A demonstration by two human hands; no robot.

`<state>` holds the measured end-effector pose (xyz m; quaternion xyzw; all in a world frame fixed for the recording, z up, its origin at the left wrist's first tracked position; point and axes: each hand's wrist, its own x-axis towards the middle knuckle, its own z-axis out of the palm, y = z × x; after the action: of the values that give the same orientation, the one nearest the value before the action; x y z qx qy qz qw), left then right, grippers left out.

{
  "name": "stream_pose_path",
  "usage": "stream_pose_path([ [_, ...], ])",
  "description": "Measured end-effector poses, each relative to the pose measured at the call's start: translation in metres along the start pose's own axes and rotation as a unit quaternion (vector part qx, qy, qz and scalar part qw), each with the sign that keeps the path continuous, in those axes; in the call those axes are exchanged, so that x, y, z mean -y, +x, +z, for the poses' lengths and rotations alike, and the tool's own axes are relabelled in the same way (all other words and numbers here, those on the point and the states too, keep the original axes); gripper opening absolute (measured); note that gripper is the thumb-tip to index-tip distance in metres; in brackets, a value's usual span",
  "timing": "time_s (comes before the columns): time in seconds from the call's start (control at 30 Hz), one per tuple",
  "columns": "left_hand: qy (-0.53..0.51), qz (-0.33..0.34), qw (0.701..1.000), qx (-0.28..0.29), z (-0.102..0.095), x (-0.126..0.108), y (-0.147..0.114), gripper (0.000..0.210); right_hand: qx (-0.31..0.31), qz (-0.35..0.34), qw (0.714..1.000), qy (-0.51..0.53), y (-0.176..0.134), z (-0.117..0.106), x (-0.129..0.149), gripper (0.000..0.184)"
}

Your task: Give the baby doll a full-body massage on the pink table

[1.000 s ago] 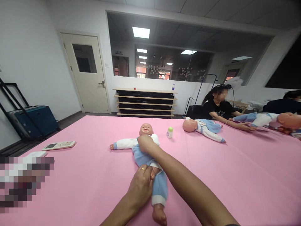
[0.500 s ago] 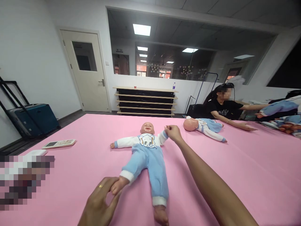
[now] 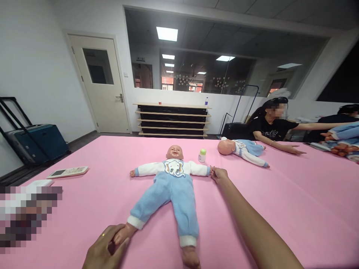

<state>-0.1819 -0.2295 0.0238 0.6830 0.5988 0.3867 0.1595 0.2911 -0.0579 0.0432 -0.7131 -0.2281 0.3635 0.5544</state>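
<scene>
A baby doll [image 3: 174,186] in a white top with an elephant face and light blue trousers lies on its back on the pink table [image 3: 241,209]. Its head points away from me, and both its arms stretch sideways. My left hand [image 3: 108,244], with a ring on one finger, grips the doll's foot at the lower left. On the other side, my right hand [image 3: 219,174] pinches the doll's small hand. Just beyond that arm stands a small white bottle with a green cap [image 3: 202,155].
A second doll [image 3: 244,151] lies farther back on the right, near a seated person [image 3: 272,127] reaching sideways. At left lie a remote-like device [image 3: 68,172] and a blurred patch. A suitcase [image 3: 36,142] stands beyond the table; low shelves [image 3: 172,119] line the wall.
My right hand has lowered the doll's arm outward to the right, and the bottle behind it shows. My left hand has drawn the doll's foot left and nearer, spreading the legs.
</scene>
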Motion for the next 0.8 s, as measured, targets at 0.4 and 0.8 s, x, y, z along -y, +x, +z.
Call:
stream_pose_path([
  [0.4,-0.031,0.165,0.98,0.109,0.008,-0.109,0.063,0.016,0.117,-0.311,0.882,-0.333,-0.078,0.115,0.085,0.019],
  [0.8,-0.025,0.257,0.959,0.118,0.091,-0.125,0.05,0.022,0.197,-0.415,0.737,-0.496,-0.126,0.163,0.039,0.019],
])
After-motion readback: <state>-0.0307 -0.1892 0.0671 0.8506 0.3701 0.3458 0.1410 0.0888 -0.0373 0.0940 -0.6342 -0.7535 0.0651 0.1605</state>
